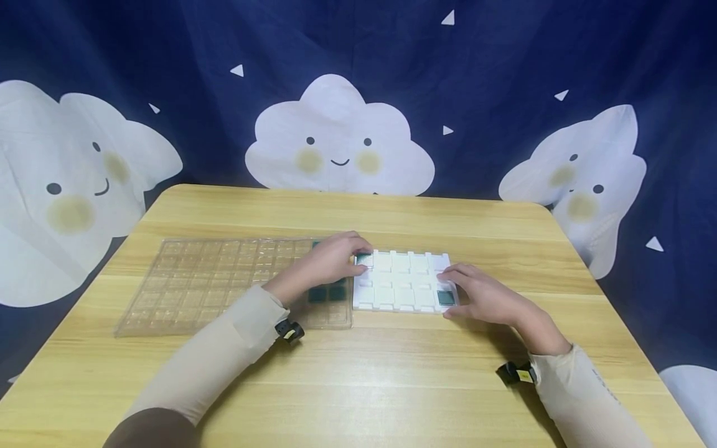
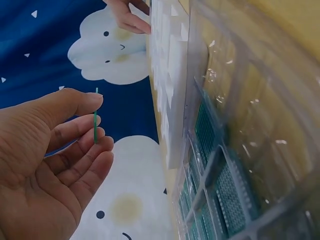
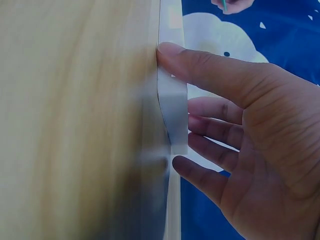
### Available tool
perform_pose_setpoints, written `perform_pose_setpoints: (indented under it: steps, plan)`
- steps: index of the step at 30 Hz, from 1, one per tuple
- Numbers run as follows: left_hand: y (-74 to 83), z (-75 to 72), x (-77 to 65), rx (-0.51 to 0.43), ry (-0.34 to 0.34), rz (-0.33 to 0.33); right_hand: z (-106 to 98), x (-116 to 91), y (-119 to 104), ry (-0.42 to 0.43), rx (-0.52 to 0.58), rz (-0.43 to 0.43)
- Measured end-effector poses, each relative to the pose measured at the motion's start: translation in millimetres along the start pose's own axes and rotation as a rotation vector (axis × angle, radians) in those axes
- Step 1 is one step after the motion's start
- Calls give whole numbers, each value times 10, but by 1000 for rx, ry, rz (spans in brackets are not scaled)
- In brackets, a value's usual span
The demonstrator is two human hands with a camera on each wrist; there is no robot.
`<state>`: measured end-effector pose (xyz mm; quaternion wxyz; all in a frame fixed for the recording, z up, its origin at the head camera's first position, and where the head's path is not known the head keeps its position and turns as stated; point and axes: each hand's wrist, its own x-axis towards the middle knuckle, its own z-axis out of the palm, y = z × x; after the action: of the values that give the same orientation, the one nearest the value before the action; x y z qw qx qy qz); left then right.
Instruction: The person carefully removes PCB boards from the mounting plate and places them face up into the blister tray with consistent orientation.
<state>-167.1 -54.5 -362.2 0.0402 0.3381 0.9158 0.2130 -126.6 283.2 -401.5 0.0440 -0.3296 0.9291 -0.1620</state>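
Observation:
My left hand (image 1: 330, 258) pinches a thin square green board (image 1: 365, 260) between thumb and fingers. In the left wrist view the green board (image 2: 95, 122) appears edge-on, raised above the table. It is over the left end of a white compartment tray (image 1: 402, 280). At that tray's right end, my right hand (image 1: 484, 295) holds it, thumb against the near side and fingers bent over the far part. Another green square (image 1: 446, 298) lies in the tray's near right compartment. The right wrist view shows the thumb against the white side wall (image 3: 172, 110).
Left of the white tray lies a large clear plastic tray (image 1: 196, 280) of many square cells. Several green squares (image 1: 318, 294) sit in its right-end cells, partly behind the left hand. Both trays rest on a wooden table (image 1: 364, 386); a blue cloud-print curtain (image 1: 358, 37) hangs behind.

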Motion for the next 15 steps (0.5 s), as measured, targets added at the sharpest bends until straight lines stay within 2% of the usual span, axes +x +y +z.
perform_pose_setpoints:
  steps: [6, 12, 15]
  plan:
    - [-33, 0, -98, -14, 17, -8, -1, 4, -4, 2, -3, -1]
    - [-75, 12, -205, -7, 43, 12, 1, 2, -1, 1, -3, 0]
    - [-94, 22, -267, -5, 40, -4, 3, 2, -1, 4, -2, -1]
